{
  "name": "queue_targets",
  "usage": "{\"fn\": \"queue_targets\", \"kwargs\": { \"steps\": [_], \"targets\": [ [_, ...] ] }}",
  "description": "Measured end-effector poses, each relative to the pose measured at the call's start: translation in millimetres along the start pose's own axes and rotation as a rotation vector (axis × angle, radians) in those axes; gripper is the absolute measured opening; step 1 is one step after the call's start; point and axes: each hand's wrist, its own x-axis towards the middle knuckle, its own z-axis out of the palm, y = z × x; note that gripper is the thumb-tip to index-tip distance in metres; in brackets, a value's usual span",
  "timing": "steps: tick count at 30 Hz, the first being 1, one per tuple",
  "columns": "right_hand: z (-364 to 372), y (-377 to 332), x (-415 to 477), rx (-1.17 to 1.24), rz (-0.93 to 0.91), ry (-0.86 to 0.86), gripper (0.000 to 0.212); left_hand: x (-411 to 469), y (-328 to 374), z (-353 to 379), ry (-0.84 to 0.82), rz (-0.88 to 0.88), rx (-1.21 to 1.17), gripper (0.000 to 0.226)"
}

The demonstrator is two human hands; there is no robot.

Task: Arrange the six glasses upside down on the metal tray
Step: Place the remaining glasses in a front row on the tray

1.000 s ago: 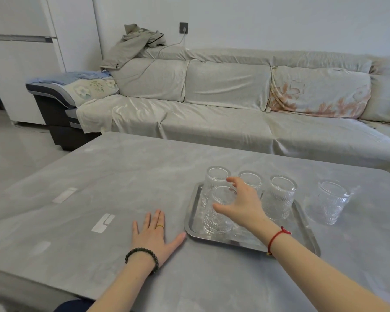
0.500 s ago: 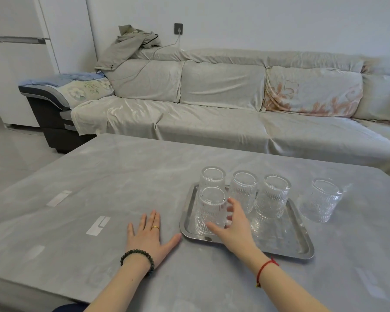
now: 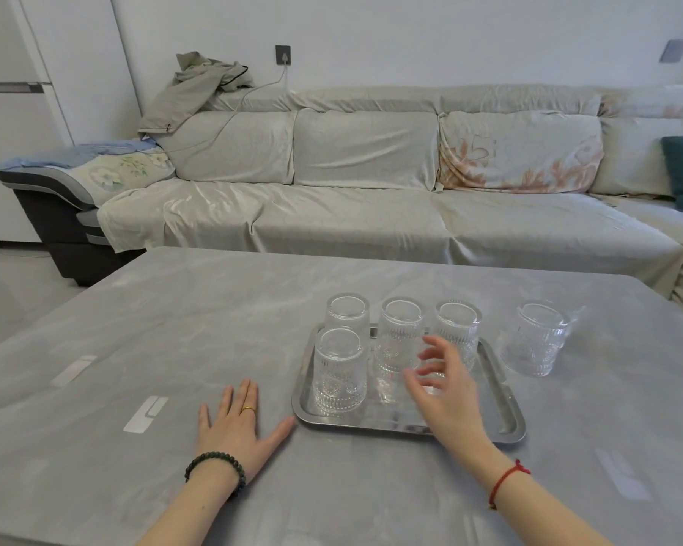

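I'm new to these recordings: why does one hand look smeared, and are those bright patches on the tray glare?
Head view: the right hand is motion-blurred over the metal tray, its fingers soft-edged; the left hand lies flat and sharp on the table. The tray's bright patches are reflections; the wide lens bends the table edges.

4 ribbed clear glasses [image 3: 339, 372] upside down on metal tray [image 3: 507, 411]; 1 glass [image 3: 535, 340] beside it, right.

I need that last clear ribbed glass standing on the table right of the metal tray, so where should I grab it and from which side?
Grip the clear ribbed glass around its patterned side wall, coming in from the near side with the right hand. It stands apart from the metal tray, with open table around it, so fingers can wrap its middle and turn it over.
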Motion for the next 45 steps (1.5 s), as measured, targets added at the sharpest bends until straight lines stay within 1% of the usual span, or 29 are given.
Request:
{"fn": "queue_targets", "kwargs": {
  "steps": [2, 4, 6, 7, 11, 14, 17, 23, 26, 30, 33, 36, 38, 41, 45],
  "targets": [
    [-32.8, 8.8, 10.7, -0.020, -0.029, 0.172, 0.046, 0.7, -0.3, 1.5, 0.007, -0.003, 0.001, 0.092],
    [-64.2, 20.7, 21.9, -0.048, 0.002, 0.317, 0.047, 1.5, -0.8, 2.4, 0.014, -0.007, 0.006, 0.092],
    [-91.5, 34.9, 32.3, -0.116, 0.078, 0.398, 0.052, 2.3, -1.1, 2.9, 0.015, -0.012, 0.010, 0.091],
    [-103.4, 42.6, 37.1, -0.149, 0.123, 0.403, 0.056, 2.3, -1.2, 3.1, 0.016, -0.015, 0.013, 0.091],
    [-131.3, 62.5, 58.8, -0.234, 0.247, 0.330, 0.076, 1.5, -0.5, 2.6, 0.019, -0.020, 0.021, 0.089],
    [-133.6, 67.5, 74.1, -0.222, 0.283, 0.297, 0.083, 1.3, -0.2, 2.4, 0.022, -0.021, 0.023, 0.089],
    [-129.9, 74.6, 82.8, -0.212, 0.307, 0.278, 0.085, 1.6, -0.6, 2.3, 0.023, -0.023, 0.018, 0.088],
    [-121.9, 87.0, 88.9, -0.186, 0.399, 0.299, 0.085, 1.4, -0.7, 3.4, 0.033, -0.031, -0.002, 0.089],
    [-122.6, 87.3, 88.2, -0.197, 0.412, 0.308, 0.083, 1.6, -0.8, 3.0, 0.029, -0.031, -0.002, 0.088],
    [-129.3, 82.2, 82.5, -0.213, 0.379, 0.316, 0.079, 1.8, -0.9, 2.7, 0.029, -0.024, 0.008, 0.087],
    [-132.3, 70.4, 76.0, -0.168, 0.336, 0.310, 0.081, 2.1, -0.8, 2.5, 0.029, -0.025, 0.012, 0.087],
    [-129.2, 50.5, 65.7, -0.102, 0.253, 0.297, 0.076, 1.6, -0.2, 2.3, 0.033, -0.025, 0.012, 0.087],
    [-123.0, 35.7, 54.8, -0.061, 0.193, 0.247, 0.074, 1.3, 0.7, 1.9, 0.032, -0.026, 0.007, 0.087],
    [-106.5, 15.9, 35.5, -0.012, 0.114, 0.127, 0.073, 0.8, 2.0, 0.8, 0.027, -0.028, 0.012, 0.087],
    [-74.2, 1.6, 15.7, -0.037, 0.103, -0.051, 0.078, -0.4, 3.0, -0.2, 0.027, -0.028, 0.007, 0.088]
  ]
}}
